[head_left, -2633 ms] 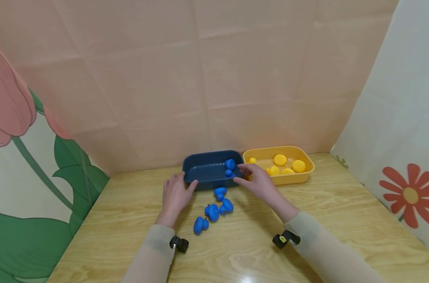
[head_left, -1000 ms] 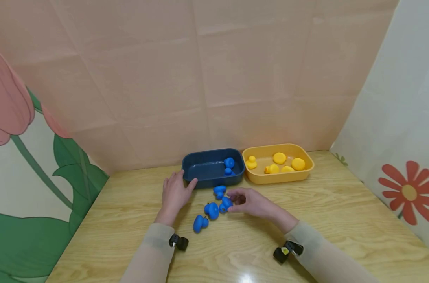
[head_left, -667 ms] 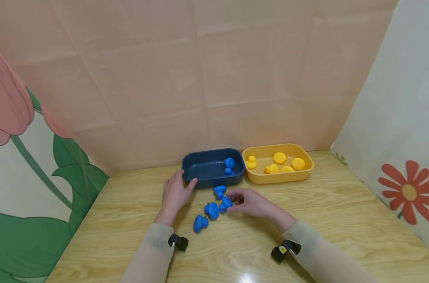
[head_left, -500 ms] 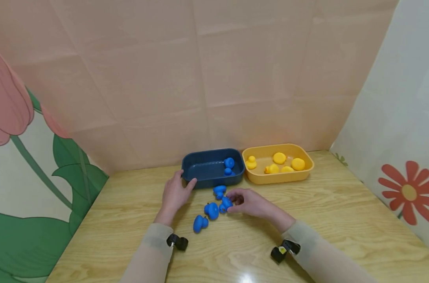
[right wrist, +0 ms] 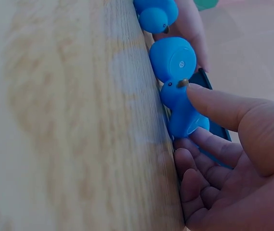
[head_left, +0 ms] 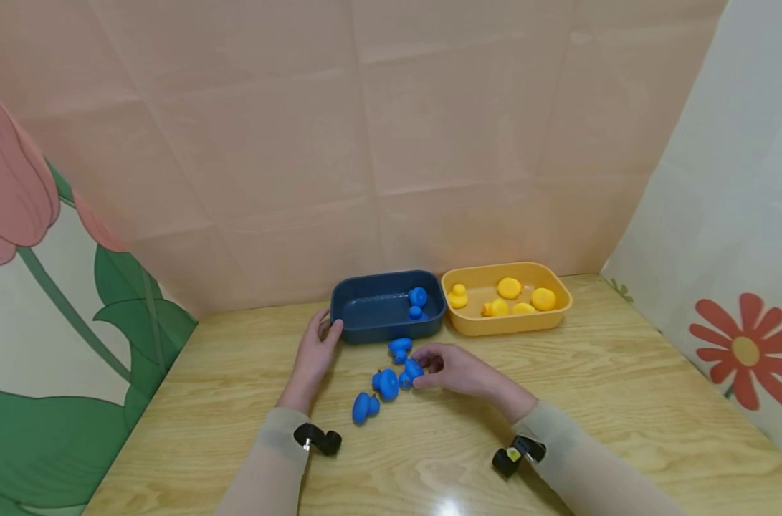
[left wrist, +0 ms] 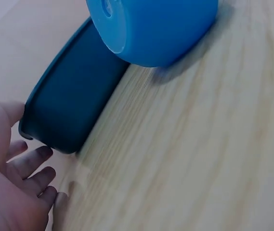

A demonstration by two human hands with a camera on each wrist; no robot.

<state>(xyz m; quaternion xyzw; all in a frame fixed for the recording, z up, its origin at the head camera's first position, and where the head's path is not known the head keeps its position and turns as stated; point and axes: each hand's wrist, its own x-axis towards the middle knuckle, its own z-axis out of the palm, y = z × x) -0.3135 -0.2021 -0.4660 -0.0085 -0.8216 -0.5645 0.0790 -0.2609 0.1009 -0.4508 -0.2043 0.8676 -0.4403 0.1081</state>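
One wood-grain tabletop (head_left: 210, 416) carries a navy tray (head_left: 391, 332) and a yellow tray (head_left: 503, 327) along its far edge. Your left hand (head_left: 315, 352), fingers loosely spread, rests at the navy tray's left end; your right hand (head_left: 460, 369) pinches a tipped-over blue rubber duck (head_left: 413, 368) in front of that tray, midway between the tabletop's sides. Probably light, squeezable and hard to break, it is best taken by its round body. Since half a second ago, your left hand has shifted leftward.
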